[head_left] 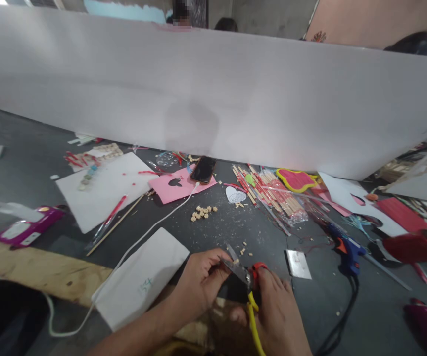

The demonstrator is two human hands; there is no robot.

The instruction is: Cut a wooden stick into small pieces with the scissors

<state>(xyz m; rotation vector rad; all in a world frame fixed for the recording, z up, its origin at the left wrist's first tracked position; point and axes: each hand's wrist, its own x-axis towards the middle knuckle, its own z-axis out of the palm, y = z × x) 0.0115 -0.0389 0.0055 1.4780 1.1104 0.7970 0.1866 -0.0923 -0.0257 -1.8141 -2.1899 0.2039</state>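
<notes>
My right hand [278, 309] is wrapped round the handles of a pair of scissors [240, 271] with red and yellow grips. The blades are parted and point up and left, toward my left hand [204, 277]. With thumb and fingers pinched, my left hand holds a thin pale wooden stick [236, 261]; its end shows between the blades, and the rest is hidden by my fingers. Just beyond the blades lie several short cut bits of stick [244, 249]. A pile of small pale wooden pieces [203, 213] sits farther back on the dark table.
A white card [142, 282] lies left of my left hand, with a white cable crossing to a phone [203, 169]. To the right are a blue glue gun [349, 254], a small silvery square [298, 264] and bundled sticks [272, 193]. A white board [124, 84] stands behind.
</notes>
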